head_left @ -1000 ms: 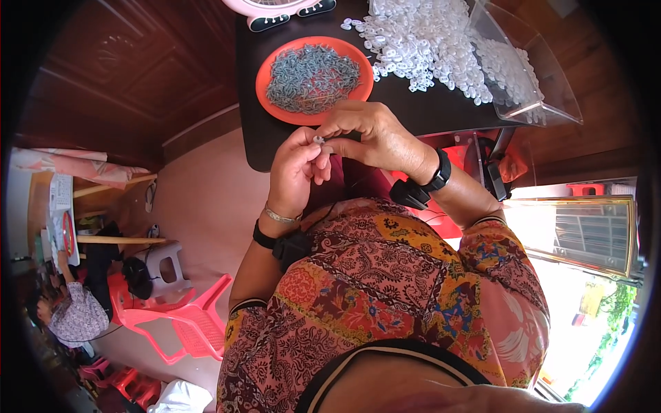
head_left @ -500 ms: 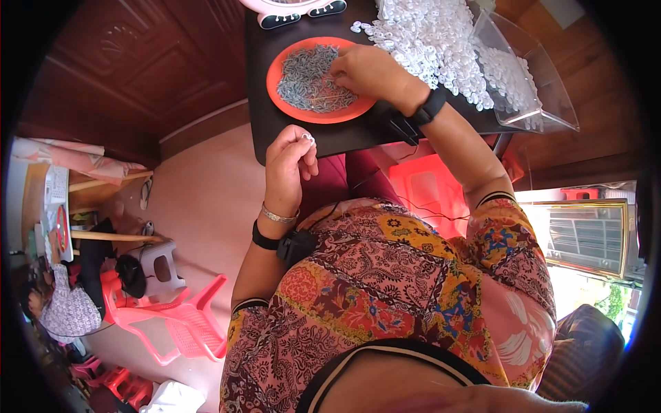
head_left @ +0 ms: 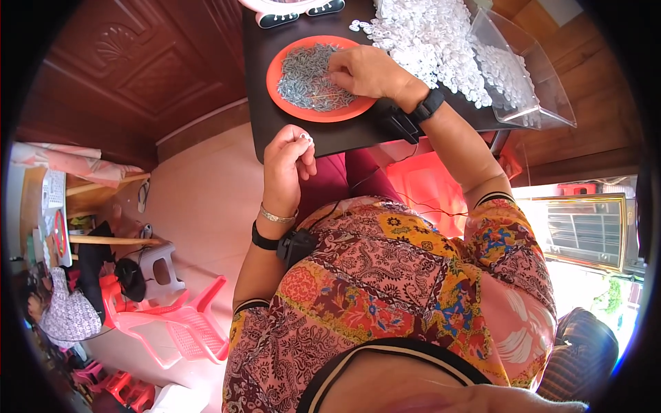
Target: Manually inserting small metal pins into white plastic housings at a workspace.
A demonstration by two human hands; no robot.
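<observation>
My left hand (head_left: 284, 163) is raised just off the table's front edge. Its thumb and forefinger pinch a small white plastic clip (head_left: 307, 138). My right hand (head_left: 368, 71) reaches over the right side of an orange plate (head_left: 275, 96). Its fingertips are pressed together at a heap of small grey metal nails (head_left: 303, 69) on the plate. Whatever lies between those fingertips is too small to make out. Beyond my right hand spreads a large pile of similar white plastic clips (head_left: 425, 40).
A clear plastic bin (head_left: 551, 93) lies tipped at the right of the black table (head_left: 260, 113), clips spilling from its mouth. A pink object with shoe-shaped feet (head_left: 277, 19) stands at the back. A red stool (head_left: 430, 180) is under the table; a pink chair (head_left: 175, 320) lies at left.
Both hands keep almost the same places. My right fingers have shifted slightly at the nails, and the whole view has moved a little.
</observation>
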